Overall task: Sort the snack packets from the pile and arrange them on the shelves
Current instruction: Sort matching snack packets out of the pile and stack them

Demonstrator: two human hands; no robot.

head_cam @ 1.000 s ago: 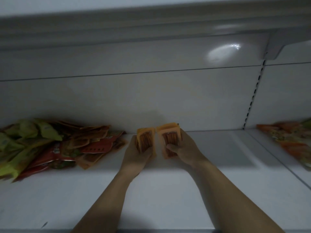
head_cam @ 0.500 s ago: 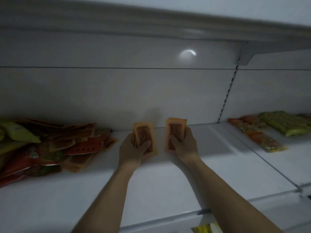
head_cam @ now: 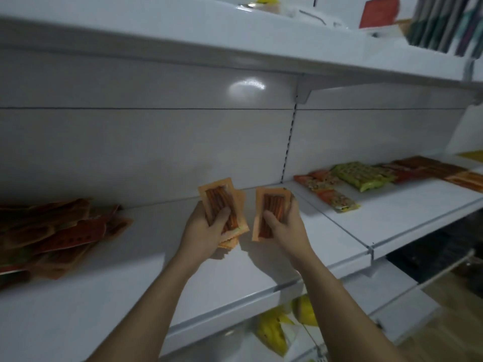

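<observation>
My left hand [head_cam: 206, 228] grips a small stack of orange snack packets [head_cam: 222, 202] with clear windows showing brown sticks. My right hand [head_cam: 283, 226] holds one more orange packet [head_cam: 269, 205] of the same kind, thumb across its front. Both are raised just above the white middle shelf [head_cam: 130, 296]. A mixed pile of red and orange packets [head_cam: 57, 231] lies on the same shelf at the far left. On the adjoining shelf to the right [head_cam: 392, 218], red packets [head_cam: 324, 189], a green packet [head_cam: 363, 176] and dark red and orange packets [head_cam: 439, 168] lie in a row.
A white shelf [head_cam: 235, 40] overhangs above, carrying boxes and a red item [head_cam: 379, 11]. Yellow packets [head_cam: 274, 333] sit on a lower shelf below my right arm. A slotted upright [head_cam: 290, 142] divides the two bays. Wooden floor shows at the lower right.
The view has swung right and down, bringing in the right bay and lower shelf. My hands have drawn slightly apart, each keeping its orange packets.
</observation>
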